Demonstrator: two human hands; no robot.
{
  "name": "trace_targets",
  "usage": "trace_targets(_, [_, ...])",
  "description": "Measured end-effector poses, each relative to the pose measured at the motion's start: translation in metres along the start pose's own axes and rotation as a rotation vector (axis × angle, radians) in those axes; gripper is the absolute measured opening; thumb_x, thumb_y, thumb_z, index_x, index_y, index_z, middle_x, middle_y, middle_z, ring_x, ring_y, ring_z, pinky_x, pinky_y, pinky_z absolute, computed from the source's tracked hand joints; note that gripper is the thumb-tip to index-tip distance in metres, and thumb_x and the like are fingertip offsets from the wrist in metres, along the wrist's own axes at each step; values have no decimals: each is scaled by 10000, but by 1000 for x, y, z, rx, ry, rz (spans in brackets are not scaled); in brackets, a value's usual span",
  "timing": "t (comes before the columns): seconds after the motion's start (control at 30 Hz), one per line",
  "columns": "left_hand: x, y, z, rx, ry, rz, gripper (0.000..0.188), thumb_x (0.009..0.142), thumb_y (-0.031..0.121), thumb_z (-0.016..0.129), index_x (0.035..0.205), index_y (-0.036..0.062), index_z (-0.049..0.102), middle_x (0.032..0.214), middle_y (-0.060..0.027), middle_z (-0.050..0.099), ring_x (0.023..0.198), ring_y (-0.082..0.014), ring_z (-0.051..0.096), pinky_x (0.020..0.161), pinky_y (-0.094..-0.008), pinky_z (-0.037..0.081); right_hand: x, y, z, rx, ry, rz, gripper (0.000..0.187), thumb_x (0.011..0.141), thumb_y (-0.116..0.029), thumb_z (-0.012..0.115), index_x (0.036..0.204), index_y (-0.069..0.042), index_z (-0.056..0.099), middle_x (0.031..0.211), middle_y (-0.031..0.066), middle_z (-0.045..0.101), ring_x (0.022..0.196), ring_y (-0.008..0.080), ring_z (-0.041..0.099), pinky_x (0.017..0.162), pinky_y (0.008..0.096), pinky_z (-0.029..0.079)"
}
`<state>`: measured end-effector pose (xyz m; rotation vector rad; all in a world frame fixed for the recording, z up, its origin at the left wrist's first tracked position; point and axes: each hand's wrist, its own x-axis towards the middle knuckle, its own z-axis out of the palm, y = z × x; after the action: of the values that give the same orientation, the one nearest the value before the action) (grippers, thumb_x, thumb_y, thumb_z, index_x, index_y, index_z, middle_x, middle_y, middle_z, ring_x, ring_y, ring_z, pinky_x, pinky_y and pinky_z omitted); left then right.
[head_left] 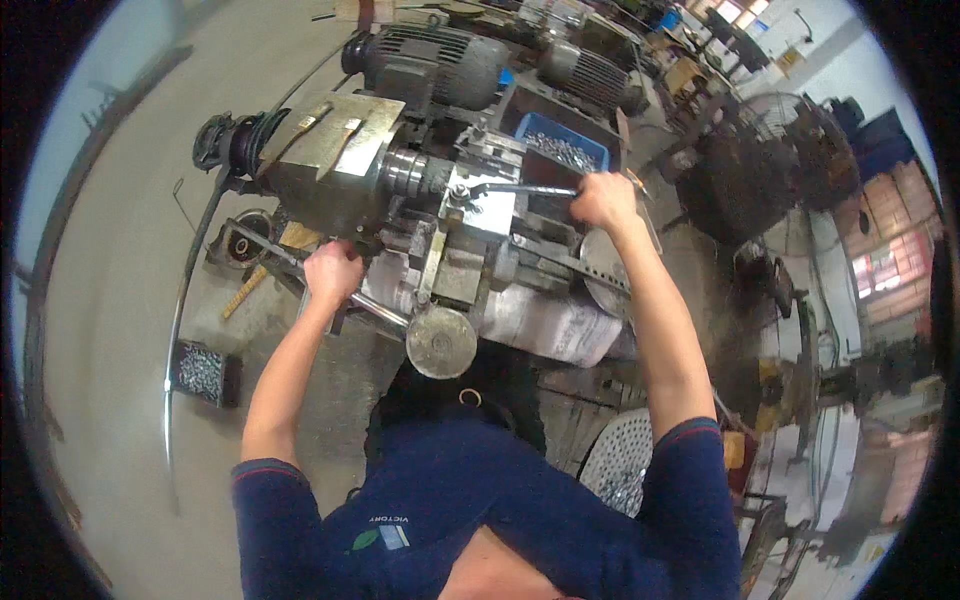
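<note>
My right hand [605, 200] is closed round the end of a metal lever handle [530, 188]. That handle reaches out from the bright tool post block [480, 205] on a small lathe. My left hand [333, 272] is closed over a long metal bar [378, 308], which shows on both sides of it; the fingertips are partly hidden. At its near end, the bar meets a round metal disc [441, 342] on the front of the machine. Between my hands sit the chuck [405, 172] and the slides. Any workpiece in the chuck is too small to make out.
Two brush-like tools [340, 145] lie on the headstock's metal cover. Behind stand a ribbed motor [440, 65] and a blue bin [590, 150] of small metal parts. A filled box [205, 372] is at left, a perforated basket [610, 450] by my right side, a fan [785, 140] at right.
</note>
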<state>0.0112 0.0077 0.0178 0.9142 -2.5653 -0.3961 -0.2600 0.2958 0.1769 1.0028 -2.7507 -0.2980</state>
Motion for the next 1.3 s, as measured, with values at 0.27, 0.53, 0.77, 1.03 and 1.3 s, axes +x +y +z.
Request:
trace_targets(0.27, [4, 10, 5, -56, 24, -40, 206, 700, 244, 555, 790, 107, 680, 779, -164, 641, 776, -335, 617, 682, -437, 486, -3, 1, -5, -47, -134, 59, 278, 625, -250, 583, 799, -64, 695, 881, 158, 668, 872, 286, 646, 771, 372, 508])
trace_targets(0.53, [6, 7, 1, -26, 20, -1, 183, 713, 252, 577, 764, 100, 663, 747, -144, 639, 735, -337, 614, 656, -423, 481, -21, -2, -18, 35, -119, 78, 248, 658, -209, 577, 843, -101, 701, 905, 130, 673, 899, 269, 642, 787, 404, 475])
trace_targets(0.77, [-1, 1, 4, -36, 70, 36, 159, 739, 239, 578, 795, 106, 643, 682, -133, 621, 673, -339, 602, 602, -442, 453, -9, 9, -4, 137, -81, -6, 245, 569, -242, 583, 707, -74, 697, 769, 152, 666, 743, 294, 657, 683, 371, 519])
trace_targets(1.03, [-2, 7, 2, -183, 17, -14, 149, 772, 186, 591, 848, 76, 657, 687, -135, 633, 642, -315, 619, 583, -395, 459, 5, 25, 13, 267, -16, -29, 228, 499, -273, 571, 619, -103, 665, 656, 147, 624, 679, 311, 623, 598, 397, 485])
trace_targets(1.3, [-2, 2, 4, -111, -22, -25, 148, 773, 153, 583, 857, 49, 647, 701, -154, 637, 638, -304, 627, 583, -375, 467, -2, 25, -3, 302, -46, -4, 244, 519, -295, 570, 599, -84, 663, 651, 147, 631, 658, 306, 631, 596, 400, 491])
